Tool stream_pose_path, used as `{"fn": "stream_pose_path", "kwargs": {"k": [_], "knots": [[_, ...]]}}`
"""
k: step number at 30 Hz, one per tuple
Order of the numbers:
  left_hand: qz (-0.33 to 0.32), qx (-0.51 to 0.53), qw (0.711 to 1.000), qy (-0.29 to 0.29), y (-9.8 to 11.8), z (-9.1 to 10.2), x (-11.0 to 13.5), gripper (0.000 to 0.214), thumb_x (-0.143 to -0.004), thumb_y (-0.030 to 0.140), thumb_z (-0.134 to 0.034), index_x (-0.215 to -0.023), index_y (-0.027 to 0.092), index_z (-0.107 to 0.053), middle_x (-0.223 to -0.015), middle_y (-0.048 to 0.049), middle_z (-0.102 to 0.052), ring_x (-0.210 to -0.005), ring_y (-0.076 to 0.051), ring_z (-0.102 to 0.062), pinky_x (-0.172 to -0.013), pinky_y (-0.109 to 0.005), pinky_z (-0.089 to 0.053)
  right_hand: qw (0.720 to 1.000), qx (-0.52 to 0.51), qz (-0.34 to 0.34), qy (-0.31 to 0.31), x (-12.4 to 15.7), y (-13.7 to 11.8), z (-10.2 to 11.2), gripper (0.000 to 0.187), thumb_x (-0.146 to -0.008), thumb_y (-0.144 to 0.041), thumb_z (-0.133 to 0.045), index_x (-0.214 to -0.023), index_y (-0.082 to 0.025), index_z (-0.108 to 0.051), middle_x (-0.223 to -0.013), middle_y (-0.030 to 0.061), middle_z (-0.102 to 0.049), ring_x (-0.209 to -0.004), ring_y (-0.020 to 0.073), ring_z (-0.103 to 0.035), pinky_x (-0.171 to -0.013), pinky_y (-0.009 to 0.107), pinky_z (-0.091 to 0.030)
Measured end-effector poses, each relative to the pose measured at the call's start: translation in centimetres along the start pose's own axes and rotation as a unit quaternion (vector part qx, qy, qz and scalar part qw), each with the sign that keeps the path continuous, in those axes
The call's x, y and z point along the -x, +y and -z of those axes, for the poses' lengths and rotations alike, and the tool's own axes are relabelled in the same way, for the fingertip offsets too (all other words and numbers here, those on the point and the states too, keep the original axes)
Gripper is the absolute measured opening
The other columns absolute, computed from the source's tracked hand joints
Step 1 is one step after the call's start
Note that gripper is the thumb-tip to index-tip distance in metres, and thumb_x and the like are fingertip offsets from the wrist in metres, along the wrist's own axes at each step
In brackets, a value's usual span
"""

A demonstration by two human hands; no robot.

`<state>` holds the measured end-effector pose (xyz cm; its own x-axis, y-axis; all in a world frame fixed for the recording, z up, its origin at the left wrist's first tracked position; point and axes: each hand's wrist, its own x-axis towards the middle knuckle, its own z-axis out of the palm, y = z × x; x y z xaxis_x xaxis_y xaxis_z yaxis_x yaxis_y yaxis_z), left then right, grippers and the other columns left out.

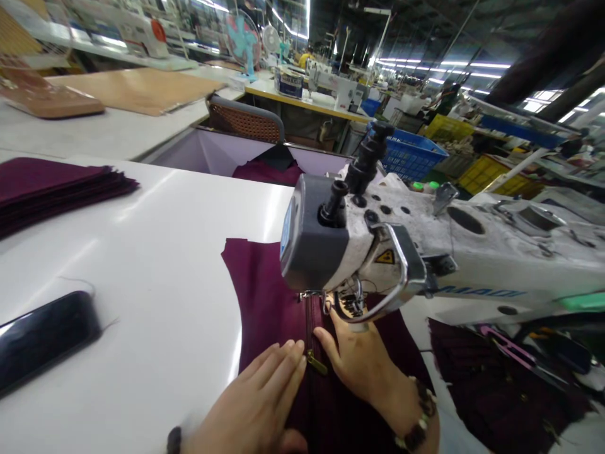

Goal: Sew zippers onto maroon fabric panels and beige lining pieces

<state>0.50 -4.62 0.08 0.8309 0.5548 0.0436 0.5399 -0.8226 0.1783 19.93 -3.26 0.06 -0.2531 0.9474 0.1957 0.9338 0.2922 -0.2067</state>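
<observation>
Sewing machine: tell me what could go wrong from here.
The right hand reaches in beneath the sewing machine's head, so a finger might get pricked if it strays toward the needle. The brass zipper pull lies between the hands and could catch if it gets under the head. The bracelet on the right wrist might snag the maroon fabric.

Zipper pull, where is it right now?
In the head view, low and just right of centre: the brass-coloured zipper pull lies on the maroon fabric, right beside the left hand and just below the right hand's thumb.
</observation>
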Motion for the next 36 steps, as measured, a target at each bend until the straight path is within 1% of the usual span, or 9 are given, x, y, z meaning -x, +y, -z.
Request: {"fn": "stream_pose_path", "kwargs": {"k": [2,5,9,12,18,23,28,33,36], "knots": [[-0.002,0.005,1.0,0.018,0.1,0.1,0.0,0.071,-0.067,0.051,-0.068,-0.121,0.009,-0.051,-0.125,-0.0178,-0.052,-0.111,-0.031,-0.053,-0.094,-0.04,-0.046,0.998,-0.034,0.053,-0.008,0.4,-0.2,1.0,0.037,-0.089,-0.023,-0.039,-0.124,-0.014,-0.048,-0.114,0.0129,-0.057,-0.111,0.0236,-0.049,-0.098,0.047,-0.038],[-0.007,-0.012,1.0,0.014,0.2,0.2,-0.1,0.069,-0.067,0.052,-0.068,-0.118,0.008,-0.054,-0.123,-0.0187,-0.054,-0.11,-0.033,-0.053,-0.092,-0.042,-0.047,0.99,-0.052,0.127,-0.038,1.9,-1.0,2.5,0.04,-0.089,-0.019,-0.039,-0.128,-0.021,-0.043,-0.125,0.0075,-0.052,-0.116,0.0205,-0.047,-0.098,0.046,-0.039],[-0.019,-0.045,0.999,0.002,0.3,0.0,-0.3,0.076,-0.059,0.051,-0.073,-0.115,0.004,-0.055,-0.119,-0.0209,-0.056,-0.105,-0.034,-0.056,-0.087,-0.042,-0.05,0.982,0.003,0.186,-0.042,4.3,-1.9,2.6,0.04,-0.087,-0.013,-0.039,-0.127,-0.015,-0.045,-0.127,0.0045,-0.051,-0.118,0.02,-0.046,-0.097,0.044,-0.041],[-0.019,-0.048,0.998,0.023,0.3,-0.2,-0.1,0.076,-0.059,0.049,-0.074,-0.117,0.003,-0.053,-0.122,-0.0213,-0.053,-0.109,-0.034,-0.054,-0.09,-0.041,-0.048,0.984,0.022,0.178,-0.019,5.2,-2.0,1.8,0.04,-0.087,-0.01,-0.036,-0.126,-0.012,-0.046,-0.13,0.0051,-0.049,-0.119,0.0192,-0.045,-0.097,0.042,-0.042],[-0.017,-0.032,0.998,0.051,0.6,-0.5,0.2,0.072,-0.067,0.047,-0.069,-0.121,0.003,-0.049,-0.126,-0.0214,-0.05,-0.116,-0.034,-0.047,-0.096,-0.043,-0.043,0.989,0.02,0.144,-0.017,5.4,-1.9,1.3,0.037,-0.089,-0.013,-0.038,-0.125,-0.015,-0.048,-0.129,0.0049,-0.05,-0.121,0.0207,-0.043,-0.099,0.046,-0.04],[-0.025,-0.052,0.998,0.037,0.8,0.0,-0.2,0.078,-0.06,0.047,-0.074,-0.116,-0.002,-0.052,-0.121,-0.0239,-0.053,-0.111,-0.035,-0.051,-0.092,-0.043,-0.047,0.99,0.026,0.139,-0.004,5.5,-2.1,1.1,0.037,-0.09,-0.016,-0.038,-0.126,-0.014,-0.047,-0.128,0.0065,-0.051,-0.12,0.0212,-0.044,-0.098,0.046,-0.04],[-0.024,-0.067,0.996,0.045,0.4,0.0,-0.5,0.077,-0.061,0.048,-0.073,-0.116,-0.002,-0.052,-0.121,-0.0231,-0.054,-0.11,-0.035,-0.052,-0.089,-0.044,-0.048,0.993,0.033,0.116,0.019,5.3,-2.3,0.5,0.036,-0.091,-0.017,-0.033,-0.123,-0.013,-0.05,-0.125,0.0076,-0.054,-0.116,0.0227,-0.048,-0.095,0.048,-0.043],[-0.022,-0.059,0.996,0.066,-0.4,-0.1,-1.1,0.075,-0.063,0.049,-0.07,-0.115,-0.002,-0.053,-0.117,-0.0222,-0.057,-0.108,-0.034,-0.054,-0.091,-0.044,-0.047,0.996,0.023,0.086,0.002,4.5,-2.4,0.4,0.036,-0.091,-0.019,-0.034,-0.121,-0.011,-0.051,-0.123,0.0098,-0.055,-0.116,0.0253,-0.047,-0.095,0.052,-0.041],[-0.021,-0.047,0.997,0.065,-0.5,-0.1,-1.0,0.063,-0.07,0.046,-0.067,-0.113,0.001,-0.055,-0.113,-0.0185,-0.06,-0.105,-0.03,-0.056,-0.094,-0.042,-0.045,0.997,0.009,0.073,-0.012,4.1,-2.4,0.5,0.036,-0.09,-0.019,-0.036,-0.122,-0.01,-0.05,-0.122,0.0106,-0.055,-0.117,0.0257,-0.046,-0.097,0.052,-0.039]]}}
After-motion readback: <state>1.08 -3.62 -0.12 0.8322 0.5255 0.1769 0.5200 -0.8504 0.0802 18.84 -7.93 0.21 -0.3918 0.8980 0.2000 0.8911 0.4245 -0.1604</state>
